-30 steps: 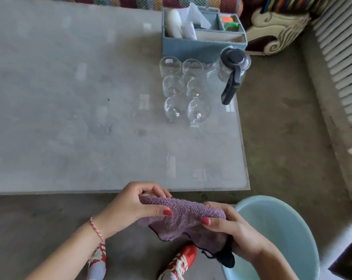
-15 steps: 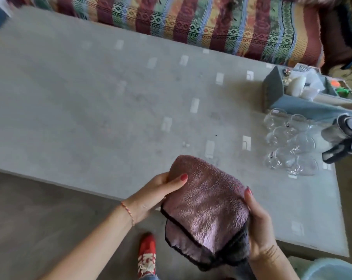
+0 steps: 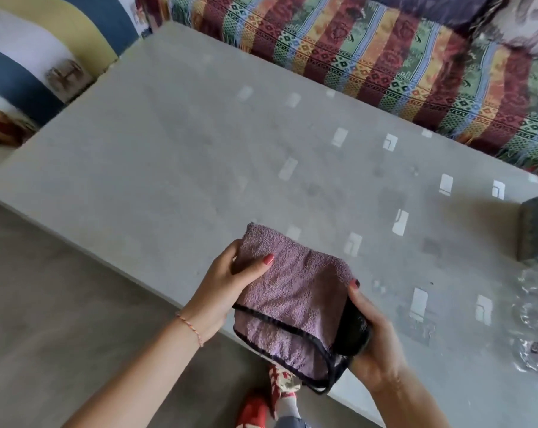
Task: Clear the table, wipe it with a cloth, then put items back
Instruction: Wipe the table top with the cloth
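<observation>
A folded purple cloth (image 3: pixel 292 291) with a dark hem is held flat between both hands, just above the near edge of the grey glass-topped table (image 3: pixel 199 156). My left hand (image 3: pixel 227 285) grips its left side, thumb on top. My right hand (image 3: pixel 369 341) grips its right side and a dark bunched corner. At the far right edge, several clear glasses (image 3: pixel 536 319) stand on the table, blurred and partly cut off. The corner of a blue organiser box (image 3: pixel 536 230) shows behind them.
A sofa with a striped patterned throw (image 3: pixel 385 57) runs along the table's far side. A blue, white and yellow cushion (image 3: pixel 30 57) lies at the far left. My red and white shoes (image 3: pixel 261 403) stand on the grey floor below the table edge.
My view has swung left, so the basin and jug have left the frame. The cloth went from bunched over the basin to folded flat and raised over the table's near edge.
</observation>
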